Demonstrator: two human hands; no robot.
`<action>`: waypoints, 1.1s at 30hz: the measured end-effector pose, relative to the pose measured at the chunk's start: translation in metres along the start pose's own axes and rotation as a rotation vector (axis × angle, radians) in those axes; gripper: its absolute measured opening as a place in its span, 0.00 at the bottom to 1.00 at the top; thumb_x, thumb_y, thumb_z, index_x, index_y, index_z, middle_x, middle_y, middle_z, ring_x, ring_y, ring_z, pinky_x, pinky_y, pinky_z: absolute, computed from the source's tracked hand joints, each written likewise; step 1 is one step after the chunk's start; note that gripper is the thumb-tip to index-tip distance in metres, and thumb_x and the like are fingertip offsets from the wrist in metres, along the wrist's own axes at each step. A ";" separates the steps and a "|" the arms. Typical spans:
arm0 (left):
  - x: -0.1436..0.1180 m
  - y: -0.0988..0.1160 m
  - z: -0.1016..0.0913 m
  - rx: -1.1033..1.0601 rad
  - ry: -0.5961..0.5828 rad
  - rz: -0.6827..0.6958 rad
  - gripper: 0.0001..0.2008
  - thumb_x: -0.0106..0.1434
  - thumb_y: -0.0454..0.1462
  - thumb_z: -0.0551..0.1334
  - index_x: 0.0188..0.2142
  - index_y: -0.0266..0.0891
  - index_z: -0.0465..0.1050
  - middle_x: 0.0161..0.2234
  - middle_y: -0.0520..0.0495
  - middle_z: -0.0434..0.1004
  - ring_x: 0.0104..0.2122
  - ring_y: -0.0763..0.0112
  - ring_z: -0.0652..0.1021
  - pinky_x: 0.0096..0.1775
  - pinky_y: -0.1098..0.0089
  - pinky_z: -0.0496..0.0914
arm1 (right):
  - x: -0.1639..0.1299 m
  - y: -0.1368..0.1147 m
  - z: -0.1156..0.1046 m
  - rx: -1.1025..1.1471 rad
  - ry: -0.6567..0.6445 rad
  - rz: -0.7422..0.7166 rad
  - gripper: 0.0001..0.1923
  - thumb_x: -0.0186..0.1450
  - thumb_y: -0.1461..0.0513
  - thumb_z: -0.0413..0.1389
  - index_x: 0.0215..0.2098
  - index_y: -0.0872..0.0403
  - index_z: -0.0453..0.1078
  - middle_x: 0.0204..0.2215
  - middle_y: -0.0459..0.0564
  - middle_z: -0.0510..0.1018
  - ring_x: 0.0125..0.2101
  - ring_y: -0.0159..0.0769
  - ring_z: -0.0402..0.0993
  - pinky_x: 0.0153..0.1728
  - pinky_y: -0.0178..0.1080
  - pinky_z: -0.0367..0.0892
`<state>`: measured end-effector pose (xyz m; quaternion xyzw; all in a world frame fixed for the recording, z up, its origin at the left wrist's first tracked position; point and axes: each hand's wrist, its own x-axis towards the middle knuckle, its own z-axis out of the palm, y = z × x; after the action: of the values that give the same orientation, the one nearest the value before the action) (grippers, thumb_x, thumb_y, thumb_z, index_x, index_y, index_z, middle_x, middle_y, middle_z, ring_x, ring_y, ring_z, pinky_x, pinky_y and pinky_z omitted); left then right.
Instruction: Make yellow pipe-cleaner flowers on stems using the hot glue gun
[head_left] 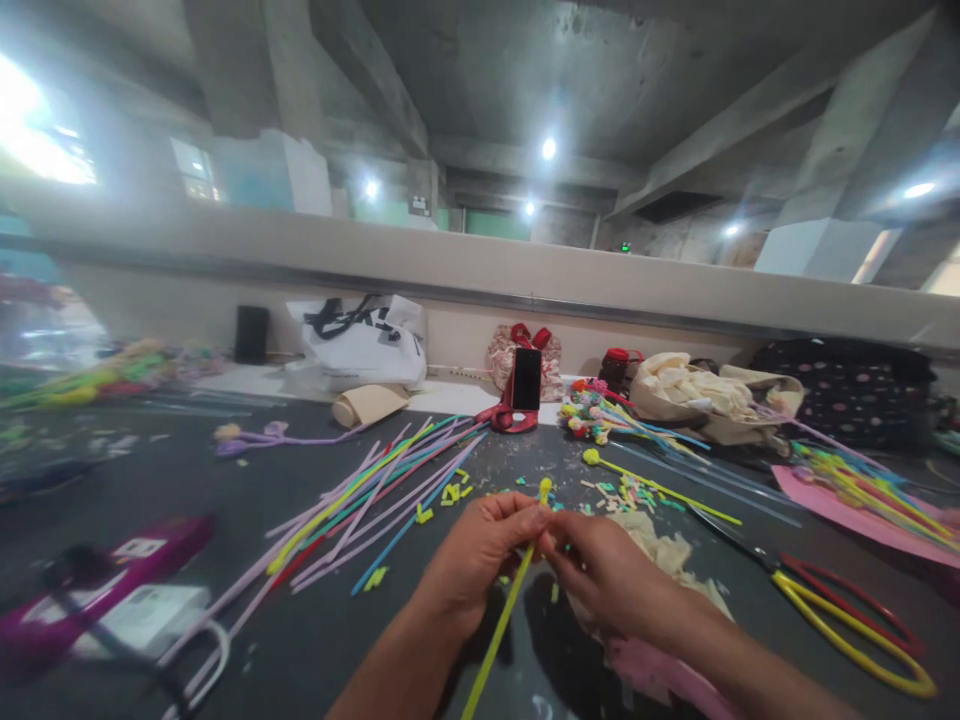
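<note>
My left hand (491, 555) and my right hand (604, 570) meet in the middle, fingers pinched together around a thin yellow stem (496, 640). A small yellow bud-like knob (545, 488) tops the stem, just above my fingertips. The stem's lower end runs down towards me between my forearms. Beyond my hands, a similar yellow stem with a round head (660, 485) lies on the dark table. Small cut yellow pieces (454, 493) and multicoloured bits (637, 493) are scattered nearby. My fingers hide the part of the stem they grip.
Long coloured stems (375, 490) lie to the left. Scissors (847, 620) with red and yellow handles rest at right, beside crumpled pale cloth (660, 550). A phone (526, 380) stands upright at the back. A purple device (120, 570), a white bag (360, 345) and a pink sheet (847, 515) surround the workspace.
</note>
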<state>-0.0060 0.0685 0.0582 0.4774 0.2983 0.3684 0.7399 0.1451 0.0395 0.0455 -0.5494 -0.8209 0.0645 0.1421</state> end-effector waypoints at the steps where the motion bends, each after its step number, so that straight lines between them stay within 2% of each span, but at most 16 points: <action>1: 0.001 -0.002 0.001 0.001 -0.003 -0.015 0.10 0.51 0.39 0.62 0.21 0.34 0.68 0.17 0.53 0.69 0.13 0.86 0.62 0.15 0.82 0.51 | -0.006 0.003 -0.005 0.089 0.008 0.030 0.07 0.60 0.67 0.43 0.29 0.54 0.61 0.22 0.45 0.72 0.22 0.30 0.70 0.20 0.29 0.59; 5: 0.004 -0.014 0.008 -0.036 -0.029 -0.088 0.10 0.49 0.40 0.64 0.22 0.34 0.68 0.19 0.52 0.71 0.15 0.83 0.66 0.16 0.81 0.53 | -0.033 0.009 -0.012 0.782 0.050 0.243 0.06 0.60 0.66 0.44 0.25 0.53 0.56 0.16 0.37 0.62 0.14 0.24 0.62 0.15 0.26 0.56; 7: 0.005 -0.020 0.013 -0.054 -0.036 -0.143 0.10 0.48 0.39 0.64 0.22 0.34 0.68 0.18 0.51 0.71 0.14 0.83 0.66 0.16 0.81 0.53 | -0.042 0.010 -0.011 0.974 0.089 0.302 0.05 0.58 0.66 0.48 0.24 0.54 0.58 0.16 0.37 0.62 0.15 0.25 0.61 0.16 0.27 0.56; 12: 0.005 -0.031 0.022 -0.103 -0.057 -0.244 0.09 0.48 0.38 0.64 0.23 0.33 0.68 0.18 0.51 0.71 0.15 0.83 0.67 0.18 0.82 0.56 | -0.049 0.014 -0.016 1.004 0.156 0.278 0.02 0.55 0.68 0.50 0.27 0.56 0.64 0.19 0.41 0.66 0.20 0.27 0.62 0.22 0.30 0.59; 15: 0.006 -0.038 0.027 -0.112 -0.050 -0.258 0.10 0.49 0.39 0.64 0.23 0.33 0.68 0.18 0.51 0.71 0.14 0.83 0.67 0.18 0.81 0.56 | -0.050 0.017 -0.022 0.889 0.228 0.245 0.04 0.54 0.69 0.50 0.26 0.56 0.66 0.19 0.41 0.66 0.21 0.27 0.62 0.23 0.30 0.59; 18: 0.007 -0.044 0.031 -0.116 -0.025 -0.254 0.10 0.49 0.39 0.64 0.22 0.33 0.68 0.18 0.51 0.71 0.14 0.83 0.67 0.17 0.81 0.55 | -0.052 0.016 -0.024 0.776 0.314 0.282 0.05 0.52 0.70 0.51 0.24 0.56 0.65 0.18 0.40 0.65 0.21 0.27 0.61 0.21 0.29 0.58; 25: 0.006 -0.047 0.039 -0.129 -0.003 -0.197 0.13 0.45 0.40 0.66 0.20 0.32 0.68 0.16 0.51 0.70 0.13 0.82 0.66 0.18 0.79 0.55 | -0.050 0.008 -0.015 0.768 0.299 0.311 0.05 0.52 0.70 0.50 0.25 0.55 0.64 0.18 0.42 0.70 0.20 0.29 0.67 0.21 0.30 0.60; 29: 0.005 -0.046 0.039 -0.117 -0.028 -0.175 0.14 0.45 0.41 0.66 0.19 0.32 0.67 0.16 0.50 0.70 0.13 0.82 0.65 0.18 0.79 0.54 | -0.048 0.011 -0.007 0.854 0.310 0.327 0.02 0.55 0.66 0.51 0.26 0.55 0.65 0.18 0.43 0.72 0.20 0.30 0.68 0.21 0.31 0.60; 33: 0.005 -0.046 0.036 -0.100 -0.062 -0.159 0.16 0.44 0.44 0.66 0.20 0.33 0.67 0.16 0.51 0.70 0.13 0.82 0.64 0.18 0.79 0.54 | -0.048 0.014 -0.006 1.168 0.233 0.366 0.05 0.54 0.63 0.54 0.22 0.57 0.65 0.16 0.43 0.72 0.16 0.27 0.64 0.17 0.29 0.56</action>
<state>0.0377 0.0428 0.0284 0.4258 0.2937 0.3079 0.7985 0.1766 0.0010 0.0395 -0.5159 -0.5218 0.4659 0.4945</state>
